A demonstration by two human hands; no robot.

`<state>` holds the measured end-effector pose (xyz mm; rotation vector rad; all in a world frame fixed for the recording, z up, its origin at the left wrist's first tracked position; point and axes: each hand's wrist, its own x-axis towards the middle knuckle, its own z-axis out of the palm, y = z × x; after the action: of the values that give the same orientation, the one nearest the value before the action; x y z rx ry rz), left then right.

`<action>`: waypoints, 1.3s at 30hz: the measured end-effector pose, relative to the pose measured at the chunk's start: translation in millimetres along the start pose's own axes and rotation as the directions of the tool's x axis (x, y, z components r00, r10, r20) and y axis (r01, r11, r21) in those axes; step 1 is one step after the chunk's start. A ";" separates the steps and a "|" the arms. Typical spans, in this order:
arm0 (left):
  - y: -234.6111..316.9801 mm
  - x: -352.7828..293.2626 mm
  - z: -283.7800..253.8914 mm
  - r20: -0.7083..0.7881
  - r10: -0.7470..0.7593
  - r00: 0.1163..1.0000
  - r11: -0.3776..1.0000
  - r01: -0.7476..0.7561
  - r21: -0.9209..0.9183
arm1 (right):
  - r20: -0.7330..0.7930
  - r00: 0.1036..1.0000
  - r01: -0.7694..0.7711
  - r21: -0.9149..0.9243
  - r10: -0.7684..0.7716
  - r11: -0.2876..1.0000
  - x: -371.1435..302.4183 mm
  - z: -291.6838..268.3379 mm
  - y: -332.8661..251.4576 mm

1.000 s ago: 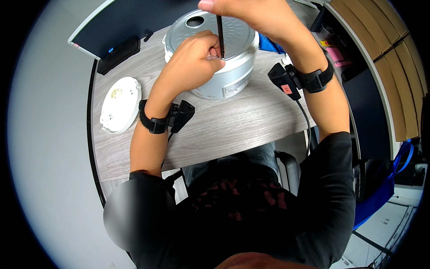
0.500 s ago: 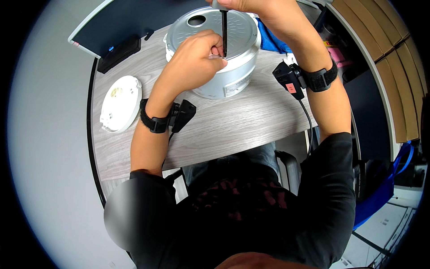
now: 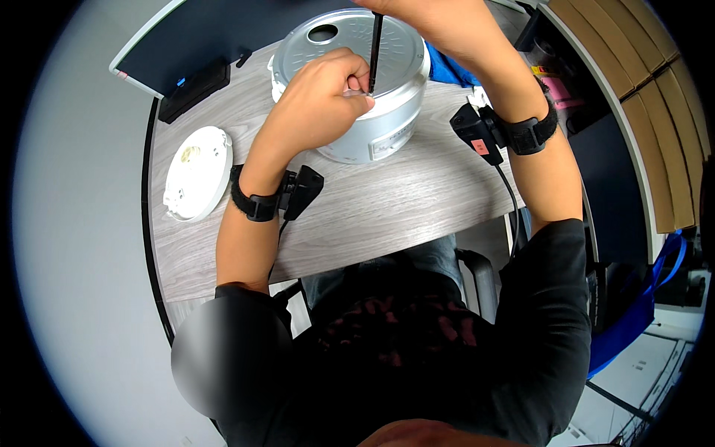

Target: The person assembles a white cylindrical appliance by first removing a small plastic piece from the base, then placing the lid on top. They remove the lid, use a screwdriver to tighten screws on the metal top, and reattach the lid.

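Note:
A round white rice cooker [image 3: 350, 141] stands on the table with a grey metal disc [image 3: 395, 45] on top. The disc has a dark round hole near its far left side. My right hand [image 3: 424, 18], at the upper edge of the view, is closed on a screwdriver [image 3: 375, 52]; its handle is out of view. The dark shaft points down to the near rim of the disc. Beside the tip, my left hand [image 3: 320, 93] pinches at the rim with thumb and fingers, and whatever is between them is hidden. On the table's left lies a white round cover [image 3: 197, 175].
A wood-grain table [image 3: 357, 216] spans the front. Behind it stand a dark panel [image 3: 216, 37] and a black box [image 3: 195, 93]. Blue cloth [image 3: 450, 67] lies right of the cooker. Cardboard boxes [image 3: 655, 149] fill the far right. Black straps with small devices are on both wrists.
The right hand has shifted slightly up, and the screwdriver's grey handle has gone out of view. The left hand stays pinching at the rim. The whole view has moved a little.

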<state>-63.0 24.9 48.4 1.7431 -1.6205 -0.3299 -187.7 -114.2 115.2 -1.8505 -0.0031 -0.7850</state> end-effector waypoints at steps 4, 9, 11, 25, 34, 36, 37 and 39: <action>1.5 -0.7 -0.5 -0.005 0.000 1.000 1.000 0.001 0.015 | -0.023 0.999 -0.030 -0.120 0.027 0.992 1.1 -3.2 -3.0; 1.4 0.5 0.7 -0.019 0.019 1.000 1.000 -0.018 0.025 | -0.016 1.000 0.015 0.157 -0.013 0.987 0.6 -3.9 -4.7; 3.6 0.0 -0.2 -0.022 0.018 1.000 0.999 -0.017 0.048 | -0.036 0.999 0.018 0.067 -0.015 0.998 -0.4 -3.0 -8.8; 0.6 -2.5 0.5 -0.042 0.028 0.999 0.999 -0.027 0.023 | -0.086 0.995 -0.055 -0.021 0.053 0.998 -1.8 -4.0 -21.1; 19.9 -2.1 14.7 -0.224 0.218 0.950 0.975 -0.223 0.005 | -0.271 0.959 0.112 0.078 -0.087 0.991 -20.0 -41.0 -19.9; 35.0 -5.1 26.0 -0.253 0.238 0.938 0.971 -0.224 0.085 | -0.298 0.953 0.088 0.071 -0.063 0.994 -32.0 -56.2 -8.3; 37.3 -2.0 35.1 -0.253 0.259 0.932 0.966 -0.246 0.084 | -0.315 0.948 0.075 0.065 -0.051 0.995 -39.4 -66.0 -2.0; 41.6 3.7 54.1 -0.259 0.304 0.917 0.953 -0.293 0.080 | -0.432 0.902 0.022 0.073 0.012 0.997 -58.5 -82.6 9.8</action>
<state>-127.9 5.8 38.2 1.4637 -1.6666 0.0834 -272.3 -166.7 94.2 -1.5704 0.2435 -1.1700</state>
